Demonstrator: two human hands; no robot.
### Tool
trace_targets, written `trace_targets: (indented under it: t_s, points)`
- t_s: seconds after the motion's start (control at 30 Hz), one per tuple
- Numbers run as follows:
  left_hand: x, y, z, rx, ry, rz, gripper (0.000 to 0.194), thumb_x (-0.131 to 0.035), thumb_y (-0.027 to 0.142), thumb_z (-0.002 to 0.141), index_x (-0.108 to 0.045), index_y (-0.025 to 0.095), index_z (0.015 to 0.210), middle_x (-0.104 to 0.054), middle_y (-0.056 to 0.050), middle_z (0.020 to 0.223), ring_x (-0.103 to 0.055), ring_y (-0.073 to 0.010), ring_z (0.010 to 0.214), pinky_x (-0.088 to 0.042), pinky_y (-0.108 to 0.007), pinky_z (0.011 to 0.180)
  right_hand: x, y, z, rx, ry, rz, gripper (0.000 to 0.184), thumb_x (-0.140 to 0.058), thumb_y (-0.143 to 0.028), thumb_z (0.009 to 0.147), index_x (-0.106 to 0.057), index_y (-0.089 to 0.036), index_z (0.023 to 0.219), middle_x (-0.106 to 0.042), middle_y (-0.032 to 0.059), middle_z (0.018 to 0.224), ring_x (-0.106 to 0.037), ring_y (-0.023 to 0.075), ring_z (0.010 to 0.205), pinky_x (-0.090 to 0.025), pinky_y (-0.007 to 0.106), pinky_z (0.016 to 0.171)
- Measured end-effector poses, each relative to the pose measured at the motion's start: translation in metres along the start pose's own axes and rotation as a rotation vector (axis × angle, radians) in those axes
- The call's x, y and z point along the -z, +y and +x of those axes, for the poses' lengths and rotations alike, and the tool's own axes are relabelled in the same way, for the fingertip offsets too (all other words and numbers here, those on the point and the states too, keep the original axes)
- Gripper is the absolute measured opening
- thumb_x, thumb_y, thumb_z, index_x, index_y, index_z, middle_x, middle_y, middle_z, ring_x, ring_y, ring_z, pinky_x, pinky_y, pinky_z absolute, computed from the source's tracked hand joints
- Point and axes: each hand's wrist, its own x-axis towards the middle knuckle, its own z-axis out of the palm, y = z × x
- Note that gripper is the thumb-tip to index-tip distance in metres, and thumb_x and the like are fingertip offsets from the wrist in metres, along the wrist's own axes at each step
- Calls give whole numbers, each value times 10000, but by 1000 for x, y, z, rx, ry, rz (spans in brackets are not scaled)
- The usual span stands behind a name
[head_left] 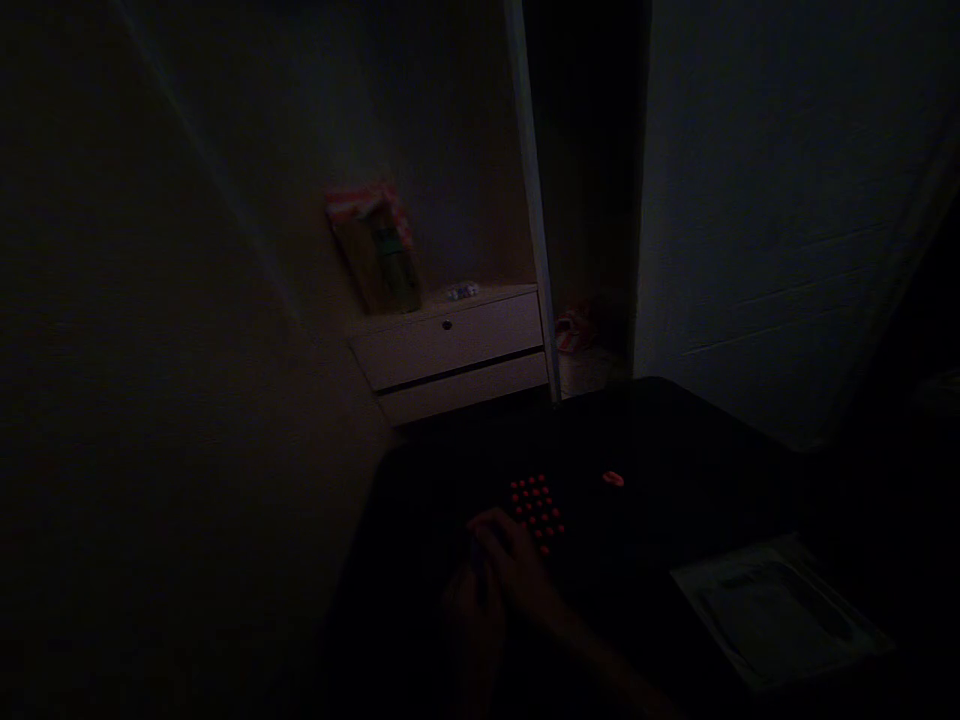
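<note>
The scene is very dark. My left hand (474,605) and my right hand (519,565) are close together over the black table (675,430). Both have their fingers curled in towards each other, and what lies between them is too dark to make out. Just beyond my right hand, several small round red pieces (534,505) are laid out in rows on the table; the hand hides part of the nearest rows. Farther to the right lies a small flat orange-red oval piece (613,479).
A pale, clear-looking packet (780,610) lies at the table's right. Behind the table is a drawer unit (457,350), with a red-and-white patterned bag (375,250) and a small wrapped item (463,291) on top. A pale panel (757,200) stands on the right.
</note>
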Motion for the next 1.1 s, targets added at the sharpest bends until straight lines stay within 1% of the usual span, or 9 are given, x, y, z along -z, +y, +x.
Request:
trace_targets:
  t_s: [0.13, 0.27, 0.37, 0.53, 0.7, 0.87, 1.0, 1.1]
  points:
    - [0, 0, 0, 0, 20, 17, 410, -417, 378, 942, -724, 141, 810, -731, -83, 700, -691, -139, 619, -503, -190, 569, 0, 2, 0, 10, 3, -8, 207, -530, -361, 898, -680, -222, 926, -668, 4, 859, -600, 176, 816, -437, 270, 727]
    - [0, 0, 0, -16, -1, 18, 394, -419, 371, 942, -724, 139, 852, -730, -76, 704, -686, -134, 614, -497, -189, 561, 0, 4, 1, 12, -9, -5, 209, -530, -367, 902, -678, -223, 930, -663, 1, 848, -596, 171, 804, -434, 267, 718]
    - [-1, -1, 0, -10, 7, 28, 414, -407, 380, 946, -719, 143, 813, -720, -72, 676, -674, -132, 588, -492, -192, 551, 0, 4, 1, 2, -12, 1, 219, -534, -387, 900, -676, -222, 925, -657, -1, 834, -594, 170, 792, -432, 265, 704]
    - [-1, -1, 1, -15, 0, 22, 433, -394, 404, 951, -726, 147, 843, -739, -88, 726, -694, -140, 626, -507, -195, 571, 0, -1, 1, 7, -6, -8, 210, -529, -369, 899, -677, -221, 918, -664, 5, 859, -600, 175, 828, -438, 273, 740]
    - [0, -1, 1, -40, 21, 32, 412, -407, 382, 947, -729, 143, 853, -747, -88, 740, -699, -139, 627, -510, -191, 568, 0, 0, 1, 12, -11, 2, 207, -525, -365, 901, -674, -222, 922, -660, 2, 853, -596, 171, 813, -437, 270, 729]
    - [0, -1, 0, -12, 14, 29, 398, -420, 372, 940, -725, 155, 807, -731, -72, 697, -682, -130, 600, -503, -190, 564, 0, 3, 1, 13, -9, 4, 205, -523, -359, 900, -674, -221, 916, -661, 5, 848, -597, 173, 814, -437, 273, 730]
    - [0, 0, -1, 19, -8, 30, 375, -434, 367, 937, -729, 150, 856, -739, -80, 729, -690, -137, 631, -504, -192, 576, 0, 2, 0, 2, -8, 4, 211, -528, -371, 897, -672, -219, 921, -659, 2, 834, -594, 170, 793, -437, 269, 709]
    - [0, -1, -1, 18, -11, 34, 388, -428, 378, 938, -726, 150, 839, -736, -81, 724, -689, -139, 630, -500, -196, 573, 0, 0, -1, 3, -5, 1, 216, -525, -370, 900, -677, -218, 923, -662, 4, 846, -597, 171, 808, -440, 270, 725]
